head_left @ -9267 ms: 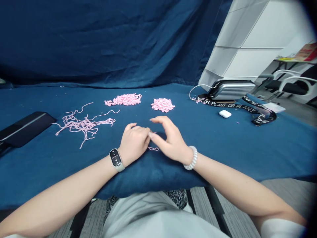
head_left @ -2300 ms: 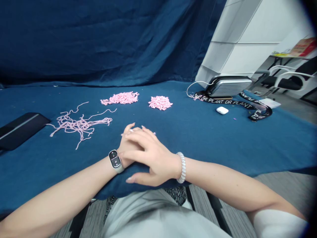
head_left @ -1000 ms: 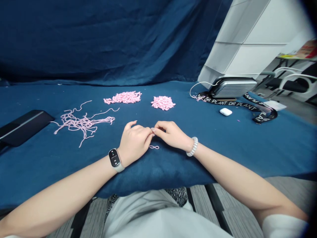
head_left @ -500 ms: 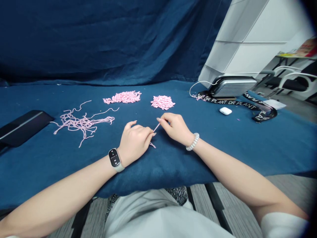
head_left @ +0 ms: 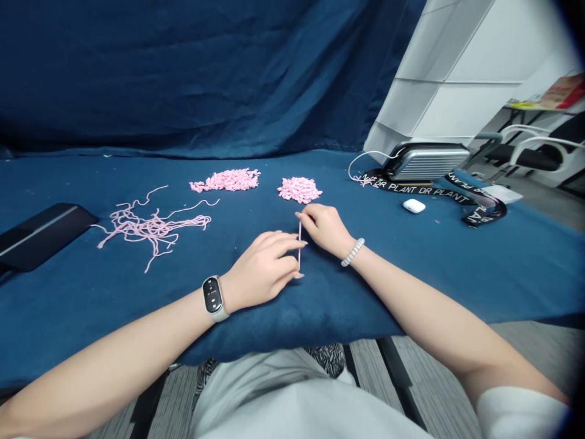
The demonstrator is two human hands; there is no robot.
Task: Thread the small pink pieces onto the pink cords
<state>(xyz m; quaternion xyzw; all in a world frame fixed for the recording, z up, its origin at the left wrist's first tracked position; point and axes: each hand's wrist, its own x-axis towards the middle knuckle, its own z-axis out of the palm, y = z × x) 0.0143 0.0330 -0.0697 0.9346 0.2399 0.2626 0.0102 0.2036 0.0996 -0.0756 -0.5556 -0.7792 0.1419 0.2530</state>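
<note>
Between the hands stands a short pink yarn piece (head_left: 300, 247), upright. The right hand (head_left: 324, 228) pinches its top with narrowed fingers (head_left: 304, 214); the left hand (head_left: 260, 271) reaches its lower end, grip unclear. Chopped pink pieces (head_left: 299, 190) sit at twelve o'clock on the blue cloth (head_left: 411, 274).

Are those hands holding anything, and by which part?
A short pink cord: the right hand pinches its upper end, and the left hand appears to hold its lower end.

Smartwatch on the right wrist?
No, the smartwatch sits at the left hand, while the right hand has a pale coiled bracelet at its wrist.
</note>
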